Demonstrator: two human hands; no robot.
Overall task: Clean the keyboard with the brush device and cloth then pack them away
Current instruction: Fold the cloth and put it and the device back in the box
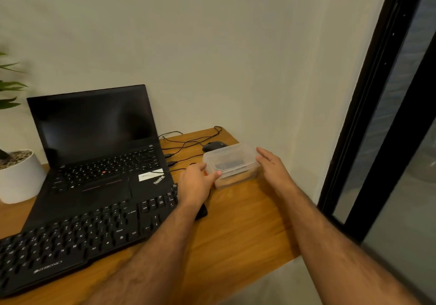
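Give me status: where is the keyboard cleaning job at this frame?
Cannot tell whether cleaning is done: the keyboard lies untouched on the desk, no brush or cloth out. In hand: the left hand grips the lidded clear box at its near corner, and the right hand is at its far end, fingers straight. Contents are blurred. Either unpacking is about to start or packing is finishing.

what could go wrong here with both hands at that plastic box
1. The box sits near the desk's right edge; a push from the left hand might slide it off.
2. The mouse and cables lie right behind it and may snag or be dragged.
3. The right hand looks open against the side, so a lift may slip.
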